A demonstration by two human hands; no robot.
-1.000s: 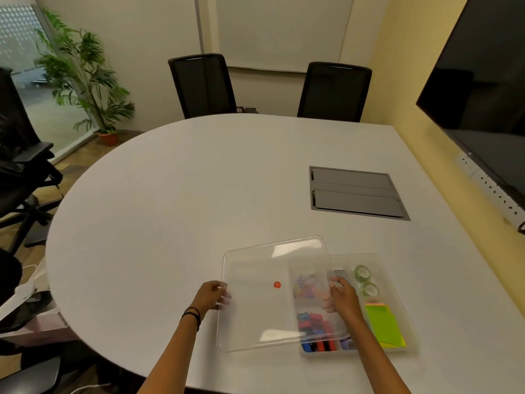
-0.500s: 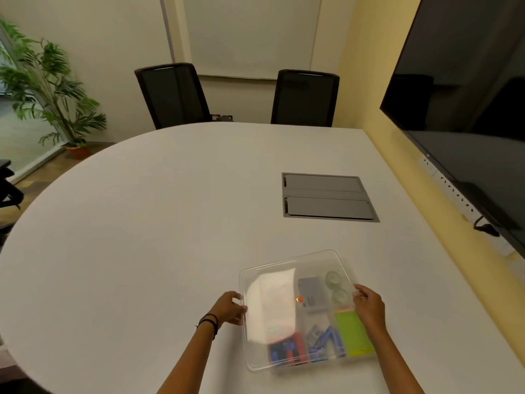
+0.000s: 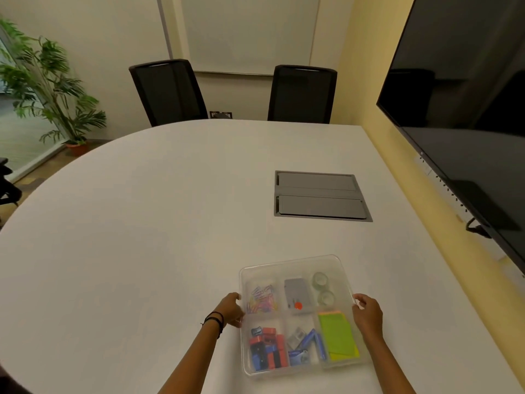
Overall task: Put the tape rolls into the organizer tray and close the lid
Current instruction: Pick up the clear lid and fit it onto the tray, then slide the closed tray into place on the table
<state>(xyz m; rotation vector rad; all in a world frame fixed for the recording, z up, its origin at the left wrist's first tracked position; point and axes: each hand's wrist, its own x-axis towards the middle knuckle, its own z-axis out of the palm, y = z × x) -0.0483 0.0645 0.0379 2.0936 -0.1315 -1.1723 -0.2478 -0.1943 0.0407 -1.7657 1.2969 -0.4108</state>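
Note:
A clear plastic organizer tray [image 3: 366,362] sits near the front edge of the white table, with its clear lid [image 3: 289,265] lying squarely on top. Through the lid I see two pale green tape rolls [image 3: 322,288] in the back right compartment. My left hand [image 3: 231,309] grips the lid's left edge, and my right hand [image 3: 366,312] grips its right edge. A small red dot [image 3: 297,306] marks the lid's middle.
Other compartments hold paper clips [image 3: 262,298], red and blue blocks [image 3: 267,349] and green sticky notes [image 3: 338,336]. A grey cable hatch [image 3: 321,196] is set into the table behind the tray. A large screen [image 3: 460,109] hangs on the right wall; two black chairs [image 3: 170,92] stand at the far side.
The lid slid from left of the tray to the right until it covers the whole tray. My right hand moved from over the tray to the lid's right edge.

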